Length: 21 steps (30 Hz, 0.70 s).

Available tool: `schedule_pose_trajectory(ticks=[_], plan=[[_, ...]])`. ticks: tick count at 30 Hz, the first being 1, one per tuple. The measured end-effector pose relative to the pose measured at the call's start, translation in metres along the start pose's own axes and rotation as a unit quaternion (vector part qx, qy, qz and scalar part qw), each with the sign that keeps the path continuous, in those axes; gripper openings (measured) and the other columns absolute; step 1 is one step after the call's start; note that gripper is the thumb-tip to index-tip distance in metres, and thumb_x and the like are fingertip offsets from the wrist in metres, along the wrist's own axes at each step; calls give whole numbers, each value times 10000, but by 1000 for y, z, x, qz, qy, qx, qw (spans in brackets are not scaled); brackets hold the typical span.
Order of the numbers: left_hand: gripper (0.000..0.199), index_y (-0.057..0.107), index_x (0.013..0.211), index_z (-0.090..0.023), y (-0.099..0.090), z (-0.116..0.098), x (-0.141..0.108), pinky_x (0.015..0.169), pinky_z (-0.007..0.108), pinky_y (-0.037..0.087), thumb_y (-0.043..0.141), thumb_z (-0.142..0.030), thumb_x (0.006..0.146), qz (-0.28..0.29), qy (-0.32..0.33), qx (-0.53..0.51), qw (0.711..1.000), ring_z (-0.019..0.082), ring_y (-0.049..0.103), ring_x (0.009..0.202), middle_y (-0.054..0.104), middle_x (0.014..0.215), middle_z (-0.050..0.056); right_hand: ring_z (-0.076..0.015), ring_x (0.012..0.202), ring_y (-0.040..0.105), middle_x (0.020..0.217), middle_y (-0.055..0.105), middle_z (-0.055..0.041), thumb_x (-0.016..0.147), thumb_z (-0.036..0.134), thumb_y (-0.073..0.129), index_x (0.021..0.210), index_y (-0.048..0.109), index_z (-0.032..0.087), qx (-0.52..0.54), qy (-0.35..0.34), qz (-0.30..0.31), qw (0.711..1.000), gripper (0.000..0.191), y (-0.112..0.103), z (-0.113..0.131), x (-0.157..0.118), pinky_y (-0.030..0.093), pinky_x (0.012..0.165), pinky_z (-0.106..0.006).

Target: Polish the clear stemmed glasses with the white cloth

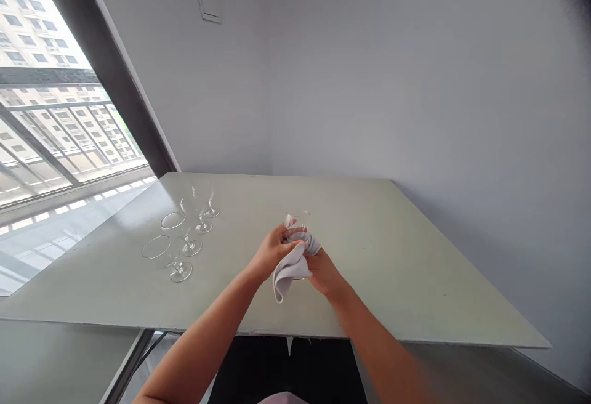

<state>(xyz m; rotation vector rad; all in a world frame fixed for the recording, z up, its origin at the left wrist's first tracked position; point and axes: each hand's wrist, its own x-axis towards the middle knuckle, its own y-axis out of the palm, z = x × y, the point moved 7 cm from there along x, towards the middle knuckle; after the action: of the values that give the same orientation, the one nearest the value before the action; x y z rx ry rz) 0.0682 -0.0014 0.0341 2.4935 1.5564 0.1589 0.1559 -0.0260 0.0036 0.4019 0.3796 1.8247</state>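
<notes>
Left hand (273,249) grips glass (302,218); right hand (323,270) clasps cloth (292,266) around it. Four glasses (191,248) stand at 9 o'clock on table (383,256), apart from hands; window (60,114) at 10.

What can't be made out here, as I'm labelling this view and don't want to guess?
All in the head view:
- Stem area of the held glass: hidden by the hands and the pale cloth.
- Most fingers of the right hand: covered by the cloth and the left hand.
- Bowl of the farthest stemmed glass: too small and transparent to trace fully.
- Upper arms: cut off by the bottom edge.
</notes>
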Motion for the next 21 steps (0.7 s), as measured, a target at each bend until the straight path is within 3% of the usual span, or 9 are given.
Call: schedule_pose_trajectory(ticks=[4,8,11,15,18,21], plan=[[550,525,1114,-160,3,8,1,828,370,436,719,-318,624,-1,-1,21,1000,273,520,1058,555,1169,141,-205,949,558,996,628,-46,722,303,645,1010,601,213,-52,-7,30,998,304,3,6,-7,427,800,-330],[511,568,1098,-196,-6,-8,-8,841,346,406,706,-358,634,-58,42,119,990,261,460,1100,509,1215,109,-178,813,581,844,644,-28,750,310,610,929,621,201,-141,-8,23,990,210,-11,14,-14,444,749,-323],[447,579,1061,-201,-18,-23,-13,760,300,410,677,-378,663,-91,65,139,984,193,505,953,500,1205,96,-182,818,579,864,640,-44,768,311,573,957,615,194,-198,-20,-23,980,226,-32,28,-22,452,741,-320],[462,501,1106,-193,-25,-28,-15,616,244,391,644,-369,704,-81,74,72,991,95,494,691,565,1072,94,-196,851,564,912,623,-58,791,344,521,983,599,190,-328,-38,-77,941,259,-50,56,-36,444,771,-337],[449,510,1087,-184,-11,-22,-17,625,248,400,657,-350,697,-41,85,53,994,80,487,641,572,1043,92,-188,813,557,869,614,-42,818,393,482,1006,584,199,-411,2,-48,910,289,-36,59,-39,437,760,-339],[449,523,1080,-184,11,-15,-18,670,260,416,672,-331,684,12,79,7,997,115,527,730,570,1056,93,-161,727,540,800,595,-19,831,431,459,1062,559,211,-408,28,29,912,334,-7,48,-32,441,693,-313]])
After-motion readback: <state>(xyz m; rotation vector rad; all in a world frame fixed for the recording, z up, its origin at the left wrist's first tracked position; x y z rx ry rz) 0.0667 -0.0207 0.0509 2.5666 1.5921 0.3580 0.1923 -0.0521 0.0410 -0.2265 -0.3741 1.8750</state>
